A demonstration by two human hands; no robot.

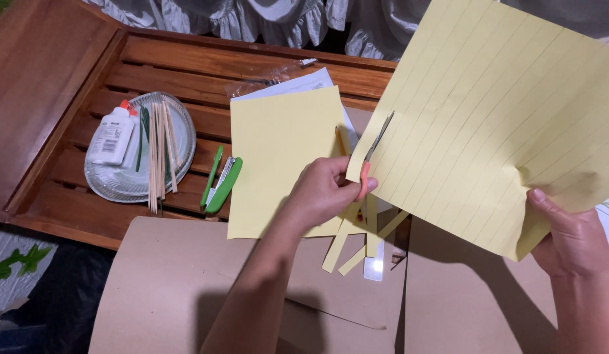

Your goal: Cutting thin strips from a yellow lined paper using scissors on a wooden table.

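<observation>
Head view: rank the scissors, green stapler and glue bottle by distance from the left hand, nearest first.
1. Scissors, held in the left hand.
2. Green stapler, left of it, beside the yellow sheet.
3. Glue bottle, far left on the plate.

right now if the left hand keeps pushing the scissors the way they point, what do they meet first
More of the lined yellow sheet itself. The left hand aims the scissors up and to the right into it, roughly along a ruled line. The right hand holds the sheet's lower right corner, off that line. Depth is hard to judge.

Slatted wooden table [186, 72] — ruffled white cloth [252, 19] behind, dim floor below.
</observation>
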